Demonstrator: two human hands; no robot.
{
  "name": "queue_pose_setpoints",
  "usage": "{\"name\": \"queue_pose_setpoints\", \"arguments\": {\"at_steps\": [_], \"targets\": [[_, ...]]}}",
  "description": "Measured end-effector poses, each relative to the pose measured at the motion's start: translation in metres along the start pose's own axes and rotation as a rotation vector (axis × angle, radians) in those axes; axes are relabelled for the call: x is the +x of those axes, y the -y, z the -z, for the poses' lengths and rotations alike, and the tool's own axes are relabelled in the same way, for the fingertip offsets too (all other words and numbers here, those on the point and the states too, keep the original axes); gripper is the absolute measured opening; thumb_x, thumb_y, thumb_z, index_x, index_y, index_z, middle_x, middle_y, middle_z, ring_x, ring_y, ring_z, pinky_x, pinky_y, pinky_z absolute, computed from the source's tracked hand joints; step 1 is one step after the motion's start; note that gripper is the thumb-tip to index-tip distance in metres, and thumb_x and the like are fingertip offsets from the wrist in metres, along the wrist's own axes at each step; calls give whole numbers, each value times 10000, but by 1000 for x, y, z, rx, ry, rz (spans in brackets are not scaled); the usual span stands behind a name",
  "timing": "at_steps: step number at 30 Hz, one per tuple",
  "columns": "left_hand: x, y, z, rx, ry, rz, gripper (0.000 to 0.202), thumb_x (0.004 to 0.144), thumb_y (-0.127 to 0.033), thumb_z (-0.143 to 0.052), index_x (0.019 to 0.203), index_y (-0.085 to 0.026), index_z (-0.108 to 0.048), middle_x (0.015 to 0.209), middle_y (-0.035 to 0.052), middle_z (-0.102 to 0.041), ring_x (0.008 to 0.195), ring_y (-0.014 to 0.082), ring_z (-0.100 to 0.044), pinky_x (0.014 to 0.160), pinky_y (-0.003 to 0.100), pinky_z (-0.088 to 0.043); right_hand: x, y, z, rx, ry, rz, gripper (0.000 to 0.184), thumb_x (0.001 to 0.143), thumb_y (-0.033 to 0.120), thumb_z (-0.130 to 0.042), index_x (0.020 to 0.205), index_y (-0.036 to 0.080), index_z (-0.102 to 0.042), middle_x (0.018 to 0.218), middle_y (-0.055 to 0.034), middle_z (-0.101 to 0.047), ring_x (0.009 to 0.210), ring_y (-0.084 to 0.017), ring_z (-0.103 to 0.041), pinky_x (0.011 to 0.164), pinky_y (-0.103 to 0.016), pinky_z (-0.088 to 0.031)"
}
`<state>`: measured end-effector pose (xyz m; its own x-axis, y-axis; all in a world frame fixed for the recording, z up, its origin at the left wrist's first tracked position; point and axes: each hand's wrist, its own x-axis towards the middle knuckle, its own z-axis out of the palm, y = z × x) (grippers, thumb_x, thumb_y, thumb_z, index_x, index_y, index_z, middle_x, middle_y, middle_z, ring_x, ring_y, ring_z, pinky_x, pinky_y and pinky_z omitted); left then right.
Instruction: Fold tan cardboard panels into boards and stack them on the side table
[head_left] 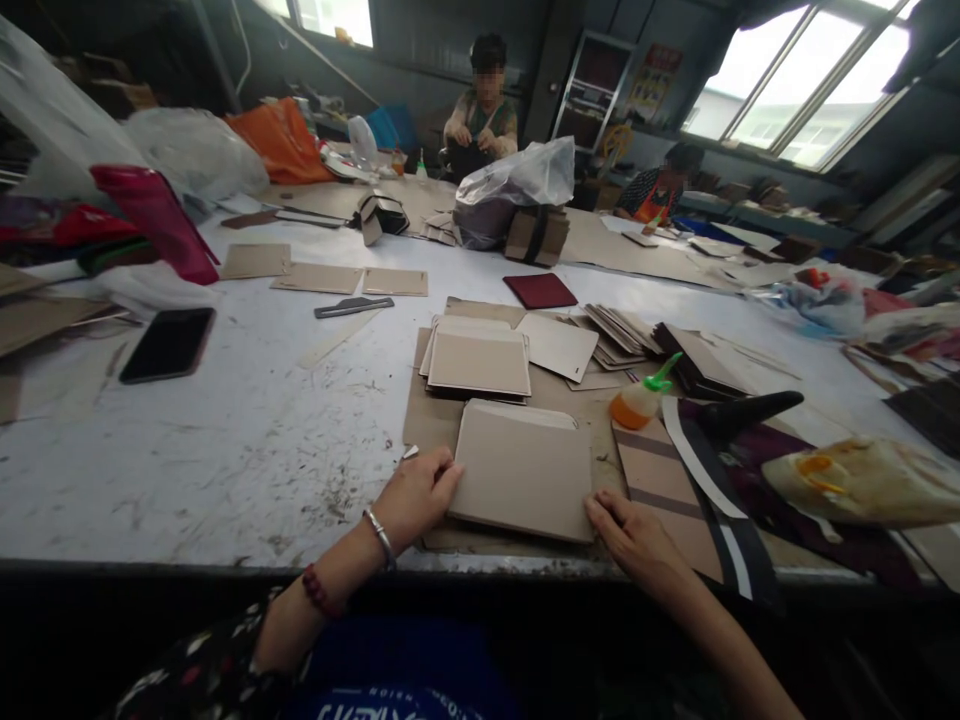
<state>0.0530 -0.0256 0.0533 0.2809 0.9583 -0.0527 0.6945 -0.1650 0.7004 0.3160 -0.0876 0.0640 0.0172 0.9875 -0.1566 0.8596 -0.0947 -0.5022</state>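
A stack of flat beige panels [523, 470], perhaps card or leather, lies at the table's front edge on a brown sheet [427, 410]. Curled fingers of my left hand [420, 490] grip its left side, thumb against the edge. At the lower right corner, my right hand [634, 535] pinches the same stack between bent fingers and thumb. Just behind it sits a second pile of beige panels [480, 362], with a loose pale panel [559, 347] leaning beside it. A small bottle of amber liquid with a green nozzle [637, 402] stands to the right of the stack.
Right of my hand lie striped brown pieces [660, 480] and a stained yellowish bottle [862, 480]. A phone [169, 345], a grey metal tool [354, 307] and a pink container [157, 220] are on the left. Farther back are a maroon piece [540, 291] and a seated co-worker [484, 115].
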Motion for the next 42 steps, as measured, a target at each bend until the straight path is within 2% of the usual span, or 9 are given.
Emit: {"name": "queue_pose_setpoints", "arguments": {"at_steps": [9, 14, 21, 29, 32, 42], "targets": [[11, 4, -8, 140, 87, 39, 234, 828, -283, -382, 614, -190, -388, 568, -14, -453, 595, 153, -480, 568, 239, -285, 6, -12, -10, -7, 19, -7, 298, 842, 432, -288, 728, 232, -476, 717, -46, -601, 710, -206, -578, 646, -282, -409], [12, 3, -8, 190, 118, 43, 234, 838, -289, -372, 628, -190, -404, 579, -6, -478, 605, 161, -504, 576, 244, -299, 7, -12, -10, -1, 15, 0, 309, 853, 425, -293, 764, 220, -507, 795, -67, -620, 750, -209, -580, 656, -283, -412], [11, 4, -8, 235, 151, 39, 218, 849, -274, -360, 657, -190, -420, 612, 8, -512, 634, 175, -528, 587, 253, -316, 8, -9, -11, 19, 19, 1, 319, 851, 399, -293, 754, 213, -533, 720, -49, -608, 700, -208, -581, 687, -306, -421], [12, 3, -9, 293, 169, 73, 212, 855, -284, -359, 685, -191, -445, 653, 25, -553, 679, 194, -556, 596, 262, -326, 10, -13, -14, -10, 44, 2, 340, 852, 405, -287, 821, 204, -560, 820, -88, -627, 810, -231, -581, 711, -317, -418], [12, 1, -9, 314, 167, 91, 205, 858, -286, -362, 704, -190, -458, 683, 32, -579, 702, 201, -570, 595, 263, -330, 11, -15, -16, -37, 44, -2, 357, 853, 412, -279, 810, 205, -566, 814, -93, -629, 787, -238, -584, 702, -327, -418], [12, -2, -8, 365, 208, 110, 194, 866, -297, -354, 750, -191, -467, 697, 33, -581, 726, 204, -575, 610, 265, -340, 12, -15, -14, -40, 93, 16, 321, 857, 424, -241, 734, 223, -459, 709, -52, -580, 684, -214, -564, 663, -310, -389]]}}
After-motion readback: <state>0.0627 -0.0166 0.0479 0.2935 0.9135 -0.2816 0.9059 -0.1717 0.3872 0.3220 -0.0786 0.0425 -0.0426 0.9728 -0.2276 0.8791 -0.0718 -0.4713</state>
